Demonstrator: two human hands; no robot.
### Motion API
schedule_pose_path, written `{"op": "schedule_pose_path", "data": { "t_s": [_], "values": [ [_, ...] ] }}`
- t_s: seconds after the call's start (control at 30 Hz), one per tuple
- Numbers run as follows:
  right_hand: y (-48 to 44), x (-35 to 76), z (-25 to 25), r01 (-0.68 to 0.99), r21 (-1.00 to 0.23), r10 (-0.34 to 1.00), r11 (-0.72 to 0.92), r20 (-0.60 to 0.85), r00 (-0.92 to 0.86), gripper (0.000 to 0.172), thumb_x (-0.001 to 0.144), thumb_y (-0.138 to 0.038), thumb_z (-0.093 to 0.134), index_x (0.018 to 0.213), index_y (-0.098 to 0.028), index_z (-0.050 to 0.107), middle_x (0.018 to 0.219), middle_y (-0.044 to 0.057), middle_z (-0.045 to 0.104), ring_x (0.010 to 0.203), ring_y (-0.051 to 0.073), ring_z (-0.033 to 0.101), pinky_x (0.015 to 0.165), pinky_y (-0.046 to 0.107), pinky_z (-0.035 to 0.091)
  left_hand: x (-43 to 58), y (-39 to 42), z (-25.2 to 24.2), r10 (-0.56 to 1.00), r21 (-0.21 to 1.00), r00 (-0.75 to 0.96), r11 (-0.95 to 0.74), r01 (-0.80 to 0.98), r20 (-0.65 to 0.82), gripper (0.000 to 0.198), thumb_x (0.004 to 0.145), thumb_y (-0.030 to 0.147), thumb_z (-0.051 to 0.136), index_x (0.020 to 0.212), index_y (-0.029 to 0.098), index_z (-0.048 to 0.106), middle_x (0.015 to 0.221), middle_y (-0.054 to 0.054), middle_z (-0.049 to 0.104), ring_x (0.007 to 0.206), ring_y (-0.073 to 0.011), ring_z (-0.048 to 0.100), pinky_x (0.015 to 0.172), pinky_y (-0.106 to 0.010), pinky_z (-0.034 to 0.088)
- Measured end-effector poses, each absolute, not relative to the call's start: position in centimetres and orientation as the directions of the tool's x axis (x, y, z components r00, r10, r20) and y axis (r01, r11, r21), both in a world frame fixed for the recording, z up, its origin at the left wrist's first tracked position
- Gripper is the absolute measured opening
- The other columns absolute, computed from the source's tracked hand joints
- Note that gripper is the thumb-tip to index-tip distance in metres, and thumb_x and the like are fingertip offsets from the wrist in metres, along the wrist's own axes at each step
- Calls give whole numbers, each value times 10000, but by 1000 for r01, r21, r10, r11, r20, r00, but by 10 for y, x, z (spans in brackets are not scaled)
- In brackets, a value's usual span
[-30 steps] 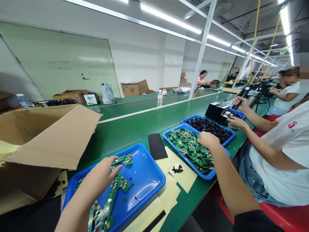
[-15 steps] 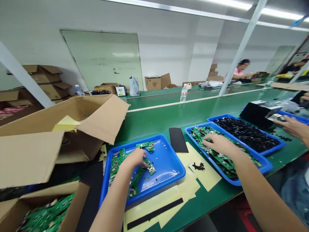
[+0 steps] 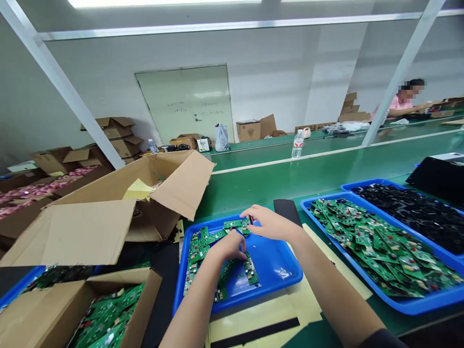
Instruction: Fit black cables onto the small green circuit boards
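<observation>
Over a blue tray (image 3: 270,285) with several green circuit boards in it, my left hand (image 3: 230,245) is curled, with its thumb and fingertips at the upper end of one circuit board (image 3: 251,271). Part of that grip is hidden behind the hand. My right hand (image 3: 270,223) hovers above the far side of the same tray, thumb and forefinger bent around a small dark piece (image 3: 251,220) whose kind I cannot make out. Just beneath its fingertips, another circuit board (image 3: 234,224) lies near the tray's far rim.
On the right stand a blue tray (image 3: 393,305) heaped with circuit boards and another with black parts (image 3: 409,208). Cardboard boxes (image 3: 183,186) crowd the left, one holding boards (image 3: 112,314). Yellow paper (image 3: 253,316) lies in front. A water bottle (image 3: 297,145) and a person (image 3: 402,104) are farther back.
My right hand has come left from the heaped board tray to the tray in front of me. My left hand has stayed at the same board. The view has swung left.
</observation>
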State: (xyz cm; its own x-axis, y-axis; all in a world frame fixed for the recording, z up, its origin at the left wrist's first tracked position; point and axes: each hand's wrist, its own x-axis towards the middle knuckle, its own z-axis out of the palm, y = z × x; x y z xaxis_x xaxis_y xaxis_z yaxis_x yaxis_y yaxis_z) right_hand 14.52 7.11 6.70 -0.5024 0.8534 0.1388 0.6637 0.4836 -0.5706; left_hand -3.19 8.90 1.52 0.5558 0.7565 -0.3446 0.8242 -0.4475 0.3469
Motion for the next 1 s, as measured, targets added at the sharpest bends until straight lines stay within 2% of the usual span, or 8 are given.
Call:
{"op": "schedule_pose_path", "data": {
  "t_s": [0.1, 0.27, 0.33, 0.47, 0.63, 0.73, 0.83, 1.0],
  "values": [
    [75, 145, 68, 651, -601, 858, 463, 122, -498, 362, 828, -179, 565, 1190, -177, 576, 1123, 93, 575, 922, 181, 605, 857, 320, 473, -29, 88, 11, 728, 383, 590, -464, 799, -349, 201, 854, 330, 609, 898, 135, 629, 910, -33, 650, 819, -168, 619, 756, -355, 510],
    [75, 155, 67, 670, -618, 872, 412, 54, -486, 403, 839, -279, 584, 1227, -176, 553, 1181, 112, 532, 968, 206, 606, 881, 342, 469, -26, 88, 7, 737, 440, 600, -448, 779, -312, 268, 545, 300, 833, 694, 179, 645, 750, -11, 631, 769, -209, 593, 625, -263, 409],
    [74, 159, 67, 676, -618, 873, 401, 34, -487, 471, 829, -311, 598, 1277, -189, 515, 1234, 115, 501, 989, 211, 601, 873, 335, 473, -24, 88, 8, 735, 463, 604, -439, 770, -308, 296, 494, 279, 846, 672, 185, 628, 722, 0, 605, 735, -204, 573, 586, -252, 372],
    [72, 168, 67, 688, -615, 871, 386, -4, -492, 577, 789, -352, 640, 1318, -176, 488, 1282, 140, 476, 943, 231, 614, 833, 353, 485, -22, 86, 14, 716, 527, 627, -421, 738, -306, 331, 479, 247, 837, 677, 183, 580, 658, 36, 536, 620, -151, 500, 521, -232, 312],
    [72, 177, 71, 645, -653, 868, 397, 38, -495, 484, 799, -346, 630, 1251, -190, 554, 1217, 122, 567, 995, 242, 599, 864, 359, 467, -22, 79, 34, 669, 625, 694, -428, 653, -267, 250, 588, 185, 742, 674, 190, 508, 586, 75, 474, 516, -105, 433, 474, -213, 290],
    [71, 181, 78, 595, -689, 869, 413, 103, -484, 359, 838, -269, 560, 1187, -192, 597, 1096, 88, 647, 972, 225, 603, 854, 347, 458, -24, 76, 48, 703, 659, 694, -450, 602, -153, 178, 657, 135, 644, 686, 192, 478, 636, 59, 506, 574, -117, 477, 519, -215, 346],
    [69, 183, 85, 556, -731, 887, 395, 147, -437, 297, 866, -228, 479, 1111, -159, 633, 941, 78, 681, 840, 208, 618, 746, 323, 464, -28, 72, 62, 772, 666, 635, -490, 562, 32, 144, 692, 67, 529, 712, 196, 468, 751, 17, 545, 717, -151, 521, 635, -249, 406],
    [70, 178, 83, 438, -840, 918, 321, 162, -362, 288, 846, -380, 544, 947, -138, 662, 752, 51, 664, 678, 182, 602, 613, 288, 442, -35, 62, 78, 771, 626, 527, -617, 478, 357, 223, 678, -20, 435, 682, 202, 461, 964, -40, 571, 920, -173, 547, 813, -295, 429]
  ]
}}
